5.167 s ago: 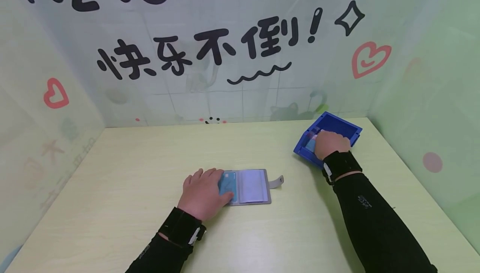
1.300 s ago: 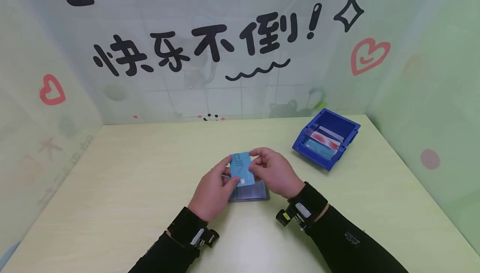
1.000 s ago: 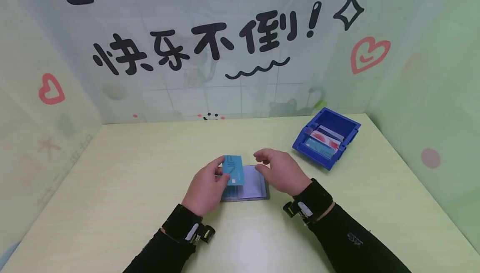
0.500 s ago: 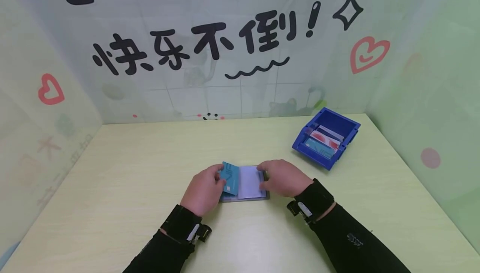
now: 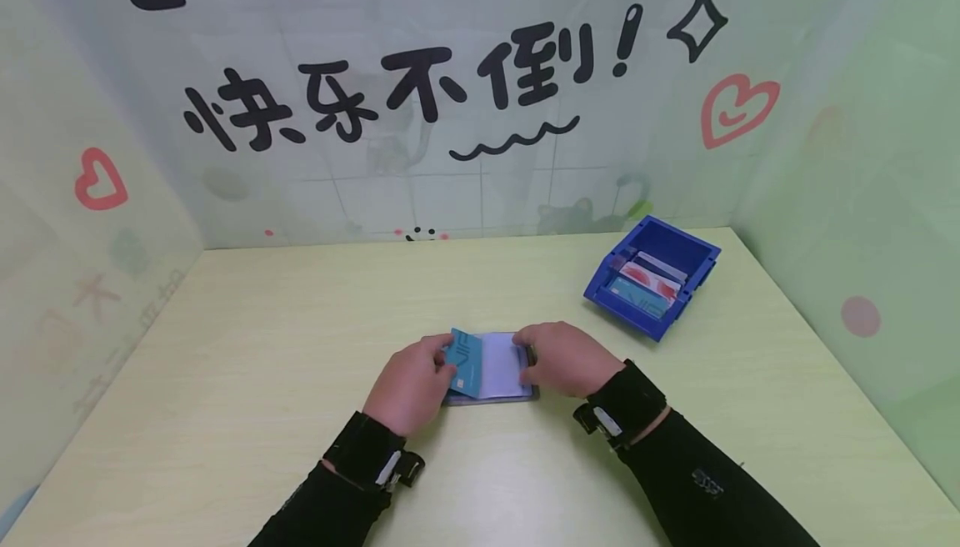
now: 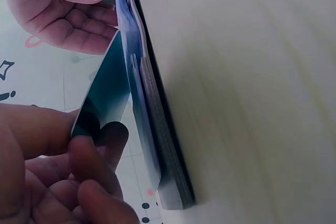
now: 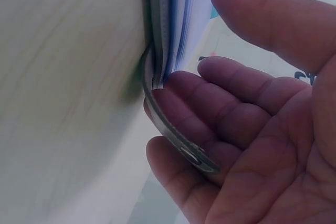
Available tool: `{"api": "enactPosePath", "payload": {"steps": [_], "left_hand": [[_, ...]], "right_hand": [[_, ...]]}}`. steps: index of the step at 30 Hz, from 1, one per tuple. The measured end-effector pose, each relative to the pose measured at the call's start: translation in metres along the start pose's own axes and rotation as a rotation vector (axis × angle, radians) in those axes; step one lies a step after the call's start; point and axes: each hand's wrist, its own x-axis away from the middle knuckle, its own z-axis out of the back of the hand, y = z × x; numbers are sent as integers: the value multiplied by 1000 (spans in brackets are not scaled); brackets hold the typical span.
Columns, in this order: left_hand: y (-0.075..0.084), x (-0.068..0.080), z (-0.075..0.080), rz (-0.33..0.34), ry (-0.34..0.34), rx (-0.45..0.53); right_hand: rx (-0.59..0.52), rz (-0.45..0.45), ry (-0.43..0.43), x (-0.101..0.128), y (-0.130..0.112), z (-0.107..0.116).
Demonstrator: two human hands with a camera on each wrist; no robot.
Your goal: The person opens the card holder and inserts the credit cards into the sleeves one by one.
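An open grey card holder with clear sleeves lies on the table in front of me. My left hand pinches a teal card between thumb and fingers and holds it slanted over the holder's left page. In the left wrist view the teal card angles down toward the stacked sleeves. My right hand grips the holder's right edge. In the right wrist view the thumb is above the pages, and the fingers curl under beside the snap strap.
A blue plastic bin with several cards in it stands at the back right of the pale yellow table. Printed walls close the table in on the back, left and right.
The right hand let go of the teal card and dropped onto the holder's right edge. The left hand lowered the card from above the holder down to its left page.
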Motion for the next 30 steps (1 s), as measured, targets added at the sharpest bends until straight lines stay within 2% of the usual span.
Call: {"api": "enactPosePath", "payload": {"steps": [30], "left_hand": [[3,-3,-9,-47,-21,-48]], "right_hand": [[45,46,33,-1,2,-5]]}}
